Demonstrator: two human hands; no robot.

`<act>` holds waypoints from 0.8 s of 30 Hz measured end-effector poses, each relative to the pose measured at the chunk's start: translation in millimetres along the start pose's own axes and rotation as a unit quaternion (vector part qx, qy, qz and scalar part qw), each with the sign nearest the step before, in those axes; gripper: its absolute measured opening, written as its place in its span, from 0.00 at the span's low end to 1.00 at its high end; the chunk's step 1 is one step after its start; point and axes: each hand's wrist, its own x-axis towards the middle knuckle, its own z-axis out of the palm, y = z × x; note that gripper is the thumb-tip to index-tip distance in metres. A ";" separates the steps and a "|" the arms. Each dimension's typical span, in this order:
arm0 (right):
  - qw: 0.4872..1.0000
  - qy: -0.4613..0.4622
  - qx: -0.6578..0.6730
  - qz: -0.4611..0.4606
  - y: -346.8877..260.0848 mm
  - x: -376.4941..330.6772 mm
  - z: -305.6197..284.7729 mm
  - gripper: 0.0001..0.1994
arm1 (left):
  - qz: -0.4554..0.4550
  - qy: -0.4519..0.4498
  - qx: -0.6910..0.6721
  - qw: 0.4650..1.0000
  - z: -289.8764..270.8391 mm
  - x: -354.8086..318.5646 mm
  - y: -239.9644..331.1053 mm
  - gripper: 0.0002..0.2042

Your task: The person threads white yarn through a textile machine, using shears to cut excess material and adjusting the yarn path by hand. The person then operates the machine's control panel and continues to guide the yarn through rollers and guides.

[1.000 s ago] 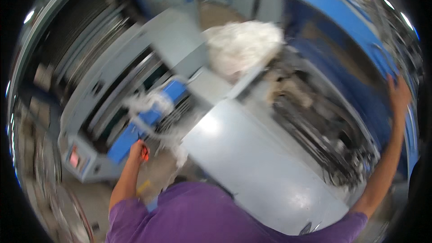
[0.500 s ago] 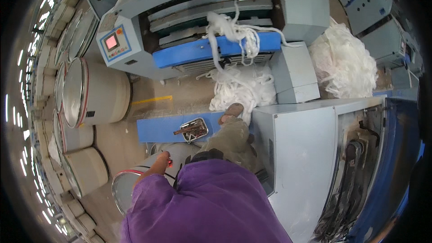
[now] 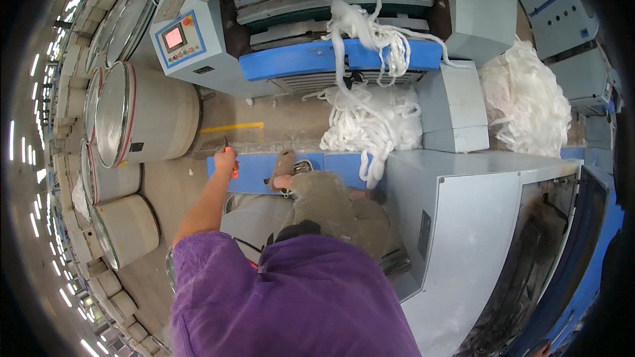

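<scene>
Saw, largest first, a grey machine with a blue bar across the front, then a grey cabinet to the right, open-sided, probably for reaching the dark mechanism inside. Noted a blue door beside that opening, presumably swung aside for the same access. Found white fibre ropes draped over the bar and heaped below, likely sagging under their own weight. Made out a blue platform, apparently serving as a step, and a metal tray mostly hidden by a sandalled foot. Of the hands, saw the left hand closed around an orange-handled tool over the platform's left end, perhaps for a secure carry. Glimpsed only a sliver of the right hand near the door; could not tell spread from pinching.
</scene>
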 end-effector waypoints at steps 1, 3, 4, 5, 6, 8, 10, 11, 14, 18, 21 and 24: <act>0.999 -0.001 -0.046 -0.010 -11.4 -12.4 -1.5 0.25 | 0.010 -0.008 -0.003 1.000 -3.1 5.7 11.0 0.05; 0.990 -0.002 -0.139 -0.029 -36.4 -38.6 -9.3 0.23 | 0.019 -0.007 0.010 1.000 -5.9 16.1 23.2 0.05; 0.996 -0.049 -0.075 -0.010 -49.3 -50.3 -15.6 0.20 | 0.020 0.001 0.027 0.999 -7.1 22.2 26.1 0.05; 0.997 -0.057 -0.045 0.001 -62.4 -65.4 -20.1 0.20 | 0.023 -0.002 0.041 0.999 -8.3 29.4 27.8 0.05; 0.998 -0.066 -0.015 0.014 -76.4 -81.3 -23.3 0.20 | 0.030 -0.006 0.068 0.997 -11.1 37.8 28.3 0.06; 0.993 -0.102 0.038 -0.039 -99.0 -108.6 -29.2 0.18 | 0.029 -0.001 0.090 0.995 -16.1 58.0 25.3 0.06; 0.984 -0.178 0.026 -0.003 -119.6 -129.6 -24.5 0.19 | 0.035 -0.001 0.114 0.993 -23.9 81.7 17.1 0.05; 0.976 -0.217 0.020 0.017 -129.6 -141.5 -17.5 0.20 | 0.045 -0.004 0.130 0.990 -30.9 96.2 14.9 0.05; 0.941 -0.331 -0.001 0.074 -154.5 -181.7 15.9 0.23 | 0.054 -0.006 0.131 0.990 -55.6 143.8 10.0 0.05; 0.934 -0.346 -0.086 -0.012 -172.6 -235.4 66.0 0.26 | 0.080 -0.005 0.150 0.985 -84.9 207.6 1.1 0.05; 0.938 -0.339 -0.044 0.047 -193.5 -266.1 75.7 0.26 | 0.085 -0.013 0.210 0.974 -90.7 275.5 -3.1 0.04; 0.990 -0.134 0.047 -0.026 -227.5 -329.2 21.3 0.29 | 0.186 -0.112 0.201 0.955 -76.1 352.7 -21.2 0.03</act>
